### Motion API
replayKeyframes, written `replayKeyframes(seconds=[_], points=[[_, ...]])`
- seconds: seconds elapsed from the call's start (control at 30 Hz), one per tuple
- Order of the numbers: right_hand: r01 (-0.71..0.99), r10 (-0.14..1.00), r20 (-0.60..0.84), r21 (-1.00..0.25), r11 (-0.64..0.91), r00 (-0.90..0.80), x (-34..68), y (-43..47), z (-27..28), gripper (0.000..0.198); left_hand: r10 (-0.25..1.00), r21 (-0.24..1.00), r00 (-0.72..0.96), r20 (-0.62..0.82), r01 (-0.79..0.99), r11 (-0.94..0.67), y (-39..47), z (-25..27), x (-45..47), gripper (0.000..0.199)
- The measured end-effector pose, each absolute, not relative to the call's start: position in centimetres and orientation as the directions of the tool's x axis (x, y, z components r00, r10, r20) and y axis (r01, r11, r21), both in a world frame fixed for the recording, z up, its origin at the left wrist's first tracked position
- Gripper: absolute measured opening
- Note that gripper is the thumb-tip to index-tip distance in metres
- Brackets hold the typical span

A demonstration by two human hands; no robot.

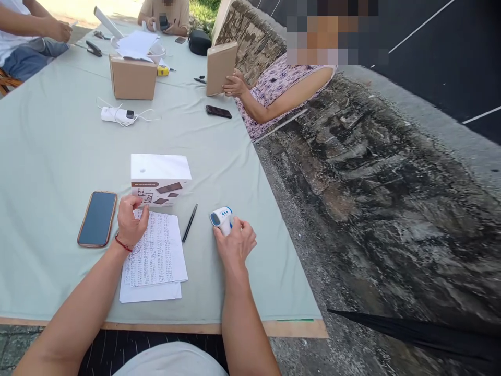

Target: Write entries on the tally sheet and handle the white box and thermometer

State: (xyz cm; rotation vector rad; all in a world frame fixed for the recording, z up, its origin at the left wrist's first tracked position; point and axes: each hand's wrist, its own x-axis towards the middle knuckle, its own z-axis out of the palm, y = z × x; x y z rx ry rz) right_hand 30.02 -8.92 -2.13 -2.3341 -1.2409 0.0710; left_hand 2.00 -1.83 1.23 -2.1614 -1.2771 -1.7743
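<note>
My right hand point(237, 243) is closed round the handle of a white and blue infrared thermometer point(223, 216), just above the table at the right. The thermometer's dark end faces left, and my fingers hide most of its handle. Over the top left corner of a handwritten sheet point(158, 256) is my left hand point(132, 222), its fingers loosely curled, the thumb apart and nothing seen between them. A white and brown box point(172, 193) with pictures of chocolate bars stands just beyond, partly hidden by these fingers. Between my hands lies a black pen point(190, 223).
A phone point(97, 218) lies left of my left hand. Farther back are a white device with a cable point(117, 115), a cardboard box point(133, 78) topped with papers and another phone point(218, 111). A person at the right holds a flat cardboard box point(220, 68); two others sit farther off.
</note>
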Motion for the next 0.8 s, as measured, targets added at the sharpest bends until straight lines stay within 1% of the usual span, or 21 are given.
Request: replayKeyframes(seconds=[0.03, 0.07, 0.13, 0.17, 0.23, 0.3, 0.37, 0.43, 0.5, 0.53, 0.6, 0.63, 0.7, 0.8], points=[[0.785, 0.805, 0.213, -0.455, -0.420, 0.554, 29.4, -8.8, -2.0, 0.049, 0.541, 0.408, 0.033, 0.840, 0.618, -0.672, -2.0, 1.3, 2.2, 0.017], [0.794, 0.830, 0.209, -0.478, -0.375, 0.518, 28.6, -8.5, -1.8, 0.045, 0.555, 0.399, 0.080, 0.828, 0.611, -0.683, -2.1, 1.3, 2.3, 0.016], [0.786, 0.898, 0.104, -0.535, -0.311, 0.427, 26.9, -7.7, -1.3, 0.040, 0.616, 0.407, 0.193, 0.764, 0.597, -0.692, -2.3, 1.0, 2.6, 0.009], [0.778, 0.918, 0.037, -0.544, -0.313, 0.395, 26.1, -7.2, -1.1, 0.042, 0.648, 0.415, 0.253, 0.718, 0.592, -0.691, -2.4, 0.8, 2.7, 0.007], [0.784, 0.930, -0.028, -0.528, -0.326, 0.367, 24.8, -6.1, -0.9, 0.052, 0.690, 0.422, 0.364, 0.625, 0.586, -0.692, -2.6, 0.2, 2.9, 0.010], [0.791, 0.933, -0.030, -0.521, -0.321, 0.359, 24.1, -5.0, -0.9, 0.059, 0.706, 0.410, 0.454, 0.544, 0.590, -0.696, -2.8, -0.2, 3.0, 0.015], [0.758, 0.940, -0.013, -0.588, -0.283, 0.341, 24.0, -4.3, -1.2, 0.059, 0.718, 0.393, 0.518, 0.465, 0.606, -0.692, -3.1, -0.6, 3.1, 0.020], [0.634, 0.938, 0.030, -0.744, -0.210, 0.346, 24.3, -3.9, -1.7, 0.054, 0.734, 0.378, 0.556, 0.390, 0.630, -0.678, -3.2, -0.8, 3.2, 0.023], [0.407, 0.913, 0.068, -0.907, -0.112, 0.403, 24.7, -3.8, -2.3, 0.049, 0.753, 0.377, 0.569, 0.330, 0.652, -0.658, -3.2, -0.8, 3.3, 0.023], [0.281, 0.897, 0.072, -0.958, -0.060, 0.437, 24.8, -3.9, -2.5, 0.048, 0.762, 0.382, 0.569, 0.309, 0.659, -0.648, -3.2, -0.8, 3.3, 0.024], [0.084, 0.880, 0.064, -0.996, 0.028, 0.470, 24.7, -4.0, -2.9, 0.050, 0.775, 0.390, 0.566, 0.282, 0.670, -0.631, -3.2, -0.8, 3.3, 0.024], [0.023, 0.878, 0.065, -0.998, 0.061, 0.474, 24.5, -4.1, -2.9, 0.052, 0.778, 0.389, 0.566, 0.275, 0.674, -0.628, -3.2, -0.7, 3.3, 0.024], [-0.033, 0.868, 0.074, -0.994, 0.104, 0.491, 23.8, -4.3, -2.8, 0.050, 0.779, 0.380, 0.567, 0.267, 0.681, -0.626, -3.2, -0.7, 3.3, 0.024], [-0.066, 0.864, 0.066, -0.991, 0.114, 0.500, 22.6, -4.7, -2.2, 0.034, 0.780, 0.373, 0.570, 0.259, 0.686, -0.625, -3.2, -0.5, 3.2, 0.023]])
